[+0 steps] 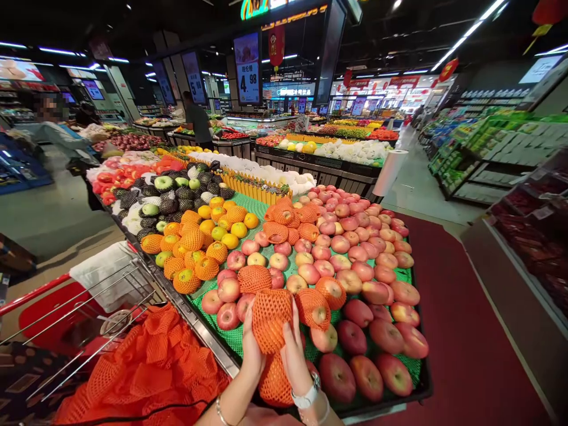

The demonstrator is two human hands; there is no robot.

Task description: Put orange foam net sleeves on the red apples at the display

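Note:
Between my two hands is a fruit in an orange foam net (271, 319), held above the front of the apple display; the net covers it, and its shape matches the wrapped apples around it. My left hand (252, 344) closes on its left side, and my right hand (293, 349) presses on its right, with a white watch at the wrist. Below, partly behind my forearms, lies another netted fruit (276, 381). A wrapped apple (314, 309) rests just right of my right fingers. Bare red apples (337, 377) lie on green matting (231, 338) beside them.
Left of the stand, a metal cart (110, 278) stands near a heap of loose orange foam nets (146, 367). Oranges (193, 239) and black-netted fruit (168, 204) fill the display's left part. A plastic bag roll (390, 171) stands behind; a person (198, 121) is farther back.

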